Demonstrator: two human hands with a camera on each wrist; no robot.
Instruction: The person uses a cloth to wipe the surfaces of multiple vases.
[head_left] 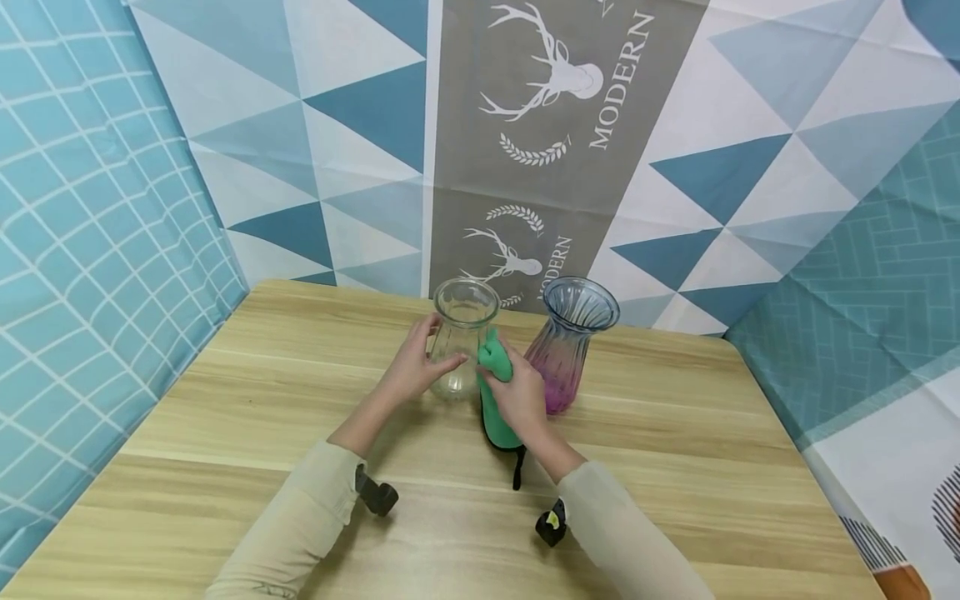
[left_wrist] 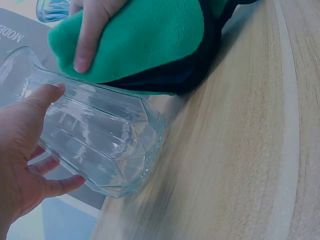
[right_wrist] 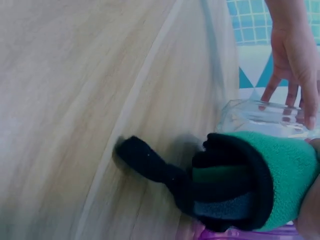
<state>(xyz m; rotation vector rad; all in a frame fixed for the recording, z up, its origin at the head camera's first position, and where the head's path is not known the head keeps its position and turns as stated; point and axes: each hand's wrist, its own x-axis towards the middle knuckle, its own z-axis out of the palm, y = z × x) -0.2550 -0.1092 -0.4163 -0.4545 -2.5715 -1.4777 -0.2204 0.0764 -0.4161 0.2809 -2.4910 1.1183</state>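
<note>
A clear glass vase (head_left: 453, 385) with a flared rim stands near the back of the wooden table. My left hand (head_left: 411, 364) holds it around the side, with the thumb on the near face and the fingers spread along the far face in the left wrist view. Bunched in my right hand (head_left: 522, 395) is a green towel (left_wrist: 150, 37) with black trim and a black strap (right_wrist: 142, 159). The towel lies against the clear vase's right side. Just right of that hand, a second glass vase (head_left: 570, 354) fades from blue-grey at its ruffled rim to pink-purple below.
The light wooden table (head_left: 262, 417) ends at a hanging cloth backdrop (head_left: 375, 167) with triangles and deer prints. Blue tile-patterned cloth (head_left: 90, 208) borders the left side. Both sleeved wrists carry small black devices, such as the left one (head_left: 377, 495).
</note>
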